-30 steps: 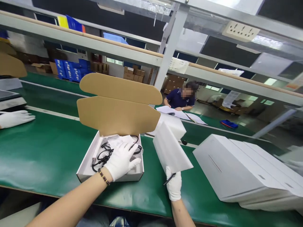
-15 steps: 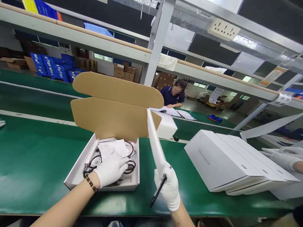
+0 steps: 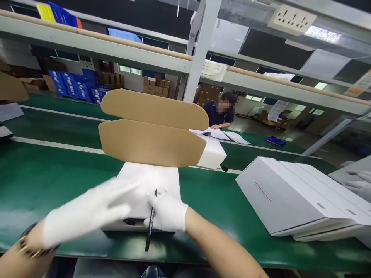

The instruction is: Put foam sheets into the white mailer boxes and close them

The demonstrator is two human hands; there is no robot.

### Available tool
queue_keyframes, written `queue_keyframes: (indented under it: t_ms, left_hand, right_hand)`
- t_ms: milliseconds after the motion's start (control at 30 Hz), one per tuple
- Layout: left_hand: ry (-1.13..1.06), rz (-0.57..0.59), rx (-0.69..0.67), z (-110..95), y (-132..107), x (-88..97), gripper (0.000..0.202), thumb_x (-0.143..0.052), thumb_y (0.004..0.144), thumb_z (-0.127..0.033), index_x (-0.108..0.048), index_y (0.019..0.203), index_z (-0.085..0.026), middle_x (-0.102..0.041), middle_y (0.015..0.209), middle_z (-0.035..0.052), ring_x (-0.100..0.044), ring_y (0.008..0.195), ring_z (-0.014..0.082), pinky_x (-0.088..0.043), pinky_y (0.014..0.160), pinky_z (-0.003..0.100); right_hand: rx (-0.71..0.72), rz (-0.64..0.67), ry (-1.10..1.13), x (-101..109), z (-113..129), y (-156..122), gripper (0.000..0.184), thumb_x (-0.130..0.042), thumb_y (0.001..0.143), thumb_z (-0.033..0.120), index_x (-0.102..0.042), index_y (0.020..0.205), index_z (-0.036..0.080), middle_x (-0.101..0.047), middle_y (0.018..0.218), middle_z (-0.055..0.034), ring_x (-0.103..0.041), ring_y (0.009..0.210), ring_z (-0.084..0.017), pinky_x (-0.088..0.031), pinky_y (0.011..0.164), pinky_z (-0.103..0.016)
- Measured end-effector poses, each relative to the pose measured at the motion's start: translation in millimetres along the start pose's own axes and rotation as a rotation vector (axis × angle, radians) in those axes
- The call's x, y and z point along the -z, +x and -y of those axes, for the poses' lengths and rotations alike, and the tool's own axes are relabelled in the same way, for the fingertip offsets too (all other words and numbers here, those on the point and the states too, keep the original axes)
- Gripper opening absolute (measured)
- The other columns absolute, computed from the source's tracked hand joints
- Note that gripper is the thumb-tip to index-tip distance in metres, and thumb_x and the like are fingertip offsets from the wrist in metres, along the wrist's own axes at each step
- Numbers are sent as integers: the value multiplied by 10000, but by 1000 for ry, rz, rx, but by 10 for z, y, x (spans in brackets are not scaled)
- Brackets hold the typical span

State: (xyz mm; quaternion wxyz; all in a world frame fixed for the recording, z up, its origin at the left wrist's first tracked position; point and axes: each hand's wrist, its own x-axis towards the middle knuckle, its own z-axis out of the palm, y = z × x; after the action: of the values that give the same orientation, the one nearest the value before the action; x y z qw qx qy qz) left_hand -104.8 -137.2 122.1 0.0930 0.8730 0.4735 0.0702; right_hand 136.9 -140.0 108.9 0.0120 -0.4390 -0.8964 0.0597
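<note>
A cardboard box [image 3: 136, 228] stands on the green table with its brown-lined lid [image 3: 153, 143] raised. A white sheet [image 3: 162, 175] now lies over the contents, with a small black item [image 3: 129, 221] showing at its front edge. My right hand [image 3: 168, 210], in a white glove, rests on the sheet's front part and grips a black marker pen [image 3: 150, 226] pointing down toward me. My left hand [image 3: 92, 208], gloved and blurred by motion, hovers at the box's left side with fingers stretched out and nothing visible in it.
White boxes [image 3: 286, 197] stand leaning together on the right, with another person's gloved hand [image 3: 359, 185] beside them. Behind the lid sits a white block [image 3: 213, 152]. Across the table a person [image 3: 218, 112] leans over papers [image 3: 213, 133]. A metal post [image 3: 201, 50] rises behind.
My right hand has brought the white sheet left and down onto the box, covering the cables and papers. My left hand has come out of the box and moved left.
</note>
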Motion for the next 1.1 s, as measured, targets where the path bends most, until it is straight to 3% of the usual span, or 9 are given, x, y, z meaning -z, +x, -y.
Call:
queue_keyframes:
  t_ms: [100, 200, 300, 400, 533, 700, 933, 1033, 1100]
  left_hand:
    - [129, 99, 204, 161, 461, -113, 758, -474, 801, -648, -411, 1457, -274, -269, 1575, 71, -164, 1432, 443, -212, 1079, 684]
    - [50, 86, 172, 253, 713, -357, 790, -452, 825, -664, -380, 1475, -219, -190, 1597, 116, -37, 1463, 399, -272, 1100, 606]
    - [-31, -15, 101, 268, 705, -515, 779, -429, 845, -670, -388, 1470, -207, -194, 1595, 128, -71, 1468, 369, -339, 1091, 539]
    - [-8, 22, 73, 179, 619, -550, 805, -453, 823, -689, -394, 1468, -210, -263, 1571, 140, -162, 1446, 395, -341, 1082, 553]
    - [62, 84, 78, 44, 650, -505, 956, -545, 709, -751, -418, 1455, -167, -358, 1513, 186, -242, 1392, 465, -375, 1030, 558]
    - [178, -20, -67, 9, 891, -358, 899, -543, 707, -734, -474, 1411, -180, -447, 1435, 182, -265, 1360, 445, -238, 1085, 567]
    - [186, -40, 10, -24, 824, -516, 827, -456, 782, -724, -449, 1434, -216, -457, 1415, 203, -227, 1372, 477, -276, 1019, 615]
    - [82, -58, 73, 153, 925, -466, 744, -398, 848, -660, -411, 1454, -229, -344, 1528, 155, -168, 1428, 422, -171, 1087, 646]
    - [-77, -350, 173, 362, 1068, -255, 734, -302, 913, -611, -353, 1473, -138, -221, 1579, 174, -119, 1452, 391, -101, 1127, 627]
  right_hand:
    - [-121, -42, 167, -45, -233, -27, 656, -748, 655, 565, -591, 1142, 155, -629, 1051, -130, -562, 1025, -313, -465, 897, -455]
    - [-275, -142, 216, -137, -446, -21, 847, -731, 676, 585, -475, 1338, 123, -590, 1195, -174, -450, 1225, -369, -340, 1043, -549]
    - [-302, -191, 250, -222, -528, -1, 955, -715, 660, 637, -421, 1388, 92, -571, 1222, -181, -402, 1265, -374, -312, 1075, -540]
    - [-296, -178, 233, -249, -505, 9, 998, -700, 632, 694, -446, 1371, 75, -536, 1275, -197, -412, 1241, -384, -324, 1068, -542]
    - [-283, -69, 193, -262, -475, 63, 1088, -671, 602, 761, -436, 1391, 50, -403, 1442, -239, -301, 1334, -451, -203, 1118, -607]
    - [-351, 17, 190, -245, -584, 251, 1179, -630, 613, 794, -316, 1465, 42, -282, 1525, -251, -178, 1412, -455, -127, 1141, -609]
    - [-345, -49, 221, -301, -621, 234, 1081, -702, 578, 726, -421, 1399, 82, -388, 1449, -228, -277, 1358, -444, -191, 1132, -572]
    - [-356, -246, 357, -291, -728, 243, 933, -754, 571, 614, -477, 1323, 136, -528, 1258, -173, -422, 1243, -388, -318, 1071, -550]
    - [-402, -595, 459, -150, -921, 277, 812, -721, 643, 535, -455, 1306, 149, -549, 1148, -136, -500, 1136, -317, -379, 1031, -503]
